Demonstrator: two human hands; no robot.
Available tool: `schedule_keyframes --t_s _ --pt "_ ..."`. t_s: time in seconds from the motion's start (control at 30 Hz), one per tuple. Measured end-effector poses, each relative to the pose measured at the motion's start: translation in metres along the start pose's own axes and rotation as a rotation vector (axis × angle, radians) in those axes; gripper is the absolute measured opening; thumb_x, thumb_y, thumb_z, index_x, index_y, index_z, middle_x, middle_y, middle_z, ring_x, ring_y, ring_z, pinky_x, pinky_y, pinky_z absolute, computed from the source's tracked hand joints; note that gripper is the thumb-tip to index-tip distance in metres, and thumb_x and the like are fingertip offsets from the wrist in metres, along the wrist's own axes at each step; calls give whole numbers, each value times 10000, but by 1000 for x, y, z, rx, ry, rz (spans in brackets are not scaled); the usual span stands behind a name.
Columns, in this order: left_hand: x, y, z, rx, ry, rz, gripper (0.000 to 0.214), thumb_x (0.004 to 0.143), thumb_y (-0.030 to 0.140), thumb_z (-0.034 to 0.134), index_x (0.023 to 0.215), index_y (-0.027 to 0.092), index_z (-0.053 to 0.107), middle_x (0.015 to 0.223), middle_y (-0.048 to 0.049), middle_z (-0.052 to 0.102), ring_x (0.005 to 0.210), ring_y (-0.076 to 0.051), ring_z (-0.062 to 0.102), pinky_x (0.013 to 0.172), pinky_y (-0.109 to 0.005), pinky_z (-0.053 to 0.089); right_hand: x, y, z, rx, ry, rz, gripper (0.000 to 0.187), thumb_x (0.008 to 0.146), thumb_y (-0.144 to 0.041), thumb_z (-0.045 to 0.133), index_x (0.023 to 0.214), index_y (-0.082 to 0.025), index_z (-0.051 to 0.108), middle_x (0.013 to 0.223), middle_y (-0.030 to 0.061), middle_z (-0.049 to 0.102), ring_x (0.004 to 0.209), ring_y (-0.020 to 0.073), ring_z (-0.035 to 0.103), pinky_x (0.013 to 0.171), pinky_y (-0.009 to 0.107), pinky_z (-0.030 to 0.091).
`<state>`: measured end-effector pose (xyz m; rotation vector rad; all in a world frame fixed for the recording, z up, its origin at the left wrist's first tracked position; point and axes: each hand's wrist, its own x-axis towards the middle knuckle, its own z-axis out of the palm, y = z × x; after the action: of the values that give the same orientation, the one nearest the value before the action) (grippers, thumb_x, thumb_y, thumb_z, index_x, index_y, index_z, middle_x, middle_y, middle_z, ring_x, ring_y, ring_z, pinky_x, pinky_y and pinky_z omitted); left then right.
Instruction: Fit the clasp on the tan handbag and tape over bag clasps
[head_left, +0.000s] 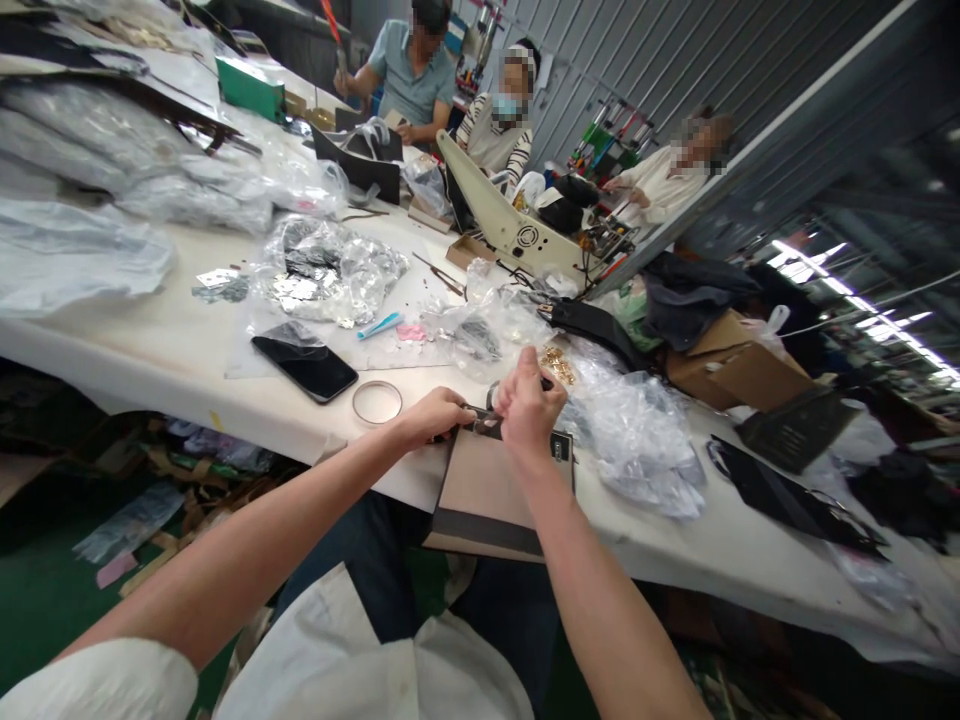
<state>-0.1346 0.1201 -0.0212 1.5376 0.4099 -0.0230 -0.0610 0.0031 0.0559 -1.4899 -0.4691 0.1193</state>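
Flat rectangular panel, tan with a dark brown border (pixel 480 490), lies at the near edge of the white cloth-covered counter (pixel 172 370), its near end jutting out over the person's lap. Left hand (pixel 439 412): thumb and fingers closed at the panel's far left corner, gripping its edge. Right hand (pixel 527 402): curled into a tight fist over the panel's far side, thumb uppermost, wrapped around a small dark-ended object (pixel 547 384); mostly hidden by the fingers, looks like a tool handle but can't tell which kind. Small black rectangular patch (pixel 560 447) sits on the panel's far right corner, just beside the right wrist. Left of the left hand: thin pale ring-shaped roll (pixel 355 402), lying flat, then a black glossy smartphone (pixel 305 365). Beyond the phone: clear plastic bag full of silvery flat pieces (pixel 322 270), with a light-blue plastic strip (pixel 381 326) and a pink scrap (pixel 411 332) near it. Past the right hand: small pile of gold-coloured metal pieces (pixel 556 365), near a heap of crumpled clear plastic bags (pixel 637 440). Farther right: black flat piece with straps (pixel 795 495) and an open brown cardboard box (pixel 757 375). Far side: cream-coloured machine housing with a round vent (pixel 517 235), plus three co-workers: one in a light-blue shirt (pixel 412 75), one with striped sleeves (pixel 519 155), one in a cream top (pixel 664 190).
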Motion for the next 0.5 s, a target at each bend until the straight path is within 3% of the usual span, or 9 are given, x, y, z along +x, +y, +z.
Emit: schedule_keyframes --t_s 0.07,0.13,0.23,0.3,0.4,0.5 --pt "-3 2 -3 -34 -50 -29 317 823 451 771 741 182 625 596 4 503 479 -133 449 423 -244 223 22 -16 -31 137 -22 20 753 926 -800 734 643 -265 285 518 -97 258 396 85 224 340 238 212" --pt "-3 1 -5 -32 -66 -56 335 820 480 790 771 181 648 592 1 512 468 -131 436 422 -250 204 46 -30 -77 195 -28 38 775 908 -780 773 661 -257 256 527 -110 228 401 72 164 328 216 178" --pt "0 -1 -1 16 -33 -77 322 834 472 789 780 182 659 557 5 489 447 -130 400 420 -267 181 70 -34 -152 -55 -71 237 791 868 -814 790 668 -259 264 516 -123 242 400 60 163 319 184 169" --pt "4 -1 3 15 -15 -71 304 846 453 780 779 182 661 576 5 486 465 -130 413 424 -266 192 73 -19 -190 -277 -92 394 799 821 -845 811 647 -264 290 495 -128 264 392 49 178 320 170 160" --pt "6 -1 6 8 -3 -50 296 856 445 768 776 184 656 613 11 471 491 -125 420 431 -258 203 67 19 -221 -445 -80 450 796 761 -874 834 616 -263 346 470 -116 315 376 51 225 322 179 177" --pt "4 -1 4 -2 -11 -59 342 836 497 785 780 195 635 634 21 461 503 -119 411 441 -254 189 66 53 -227 -580 -73 398 772 767 -898 794 605 -251 404 477 -88 367 384 78 288 343 211 223"
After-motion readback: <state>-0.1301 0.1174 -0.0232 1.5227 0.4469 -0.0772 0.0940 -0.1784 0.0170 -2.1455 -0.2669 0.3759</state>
